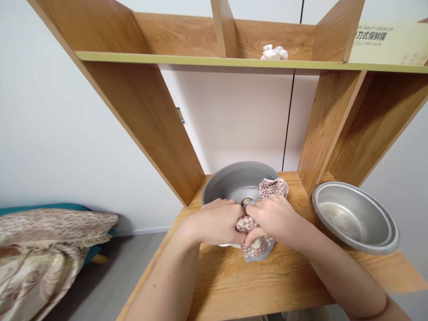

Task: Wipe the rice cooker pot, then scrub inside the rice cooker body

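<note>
A grey round cooker body (pixel 227 174) stands on the wooden desk, a small round metal piece (pixel 247 201) at the middle of its inner floor. At its near right rim, a brown-and-white patterned cloth (pixel 272 187) with a grey-blue edge is bunched over the rim and hangs down outside. My right hand (pixel 272 218) is closed on this cloth, thumb below. Close against it, my left hand (pixel 222 220) is also closed, with the bunched cloth at its fingers; its fingertips are partly hidden. Both hands cover the front of the cooker body.
To the right, a silver metal inner pot (pixel 351 218) sits near the desk edge. Upright wooden panels and a shelf (pixel 187 58) rise behind, holding crumpled white tissue (pixel 274 53) and a pale yellow box (pixel 388 47). A patterned blanket (pixel 50 249) lies at lower left.
</note>
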The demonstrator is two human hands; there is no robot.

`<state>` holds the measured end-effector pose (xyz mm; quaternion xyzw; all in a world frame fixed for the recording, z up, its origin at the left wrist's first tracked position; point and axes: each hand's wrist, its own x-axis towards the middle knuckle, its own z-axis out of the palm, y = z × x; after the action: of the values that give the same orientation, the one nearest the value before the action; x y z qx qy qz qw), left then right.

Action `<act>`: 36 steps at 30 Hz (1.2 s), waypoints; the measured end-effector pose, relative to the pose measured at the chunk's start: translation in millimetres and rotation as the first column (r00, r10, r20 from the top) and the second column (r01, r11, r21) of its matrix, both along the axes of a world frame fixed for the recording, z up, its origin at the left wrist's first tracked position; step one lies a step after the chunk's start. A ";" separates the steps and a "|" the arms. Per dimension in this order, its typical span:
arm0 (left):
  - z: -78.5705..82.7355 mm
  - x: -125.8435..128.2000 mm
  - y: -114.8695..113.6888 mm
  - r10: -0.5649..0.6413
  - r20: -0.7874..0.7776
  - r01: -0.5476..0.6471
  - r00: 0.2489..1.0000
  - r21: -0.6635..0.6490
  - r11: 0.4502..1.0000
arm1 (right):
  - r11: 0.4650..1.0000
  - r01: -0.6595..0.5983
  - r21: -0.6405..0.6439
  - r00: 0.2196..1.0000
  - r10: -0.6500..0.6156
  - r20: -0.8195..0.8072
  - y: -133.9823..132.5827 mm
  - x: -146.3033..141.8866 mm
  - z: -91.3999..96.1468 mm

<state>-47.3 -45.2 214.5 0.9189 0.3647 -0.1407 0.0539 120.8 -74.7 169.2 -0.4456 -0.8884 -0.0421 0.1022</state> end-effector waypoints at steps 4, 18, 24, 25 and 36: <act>-1.3 -0.5 0.5 -0.013 0.008 0.012 1.000 0.020 1.000 | 0.999 -0.014 -0.048 1.000 0.014 0.000 -1.2 2.5 6.3; 0.5 0.2 -2.0 0.032 0.038 -0.031 0.999 -0.028 0.999 | 0.996 -0.019 -0.086 0.999 0.023 0.037 -0.2 7.3 12.0; 0.0 0.1 -0.2 0.008 0.035 -0.007 0.999 -0.029 1.000 | 1.000 0.002 0.005 1.000 -0.002 0.004 0.7 3.1 1.1; 0.0 0.2 -0.1 0.009 0.028 -0.008 1.000 -0.022 1.000 | 1.000 0.009 0.027 1.000 -0.009 0.000 0.6 1.8 -1.2; -0.6 1.2 -0.8 0.019 0.001 -0.019 1.000 -0.005 1.000 | 0.993 0.064 0.097 0.997 -0.060 -0.048 -4.2 -9.9 -8.9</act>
<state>-46.1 -45.9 213.9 0.9153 0.3729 -0.1405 0.0579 110.9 -78.9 160.3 -0.4682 -0.8685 -0.0790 0.1425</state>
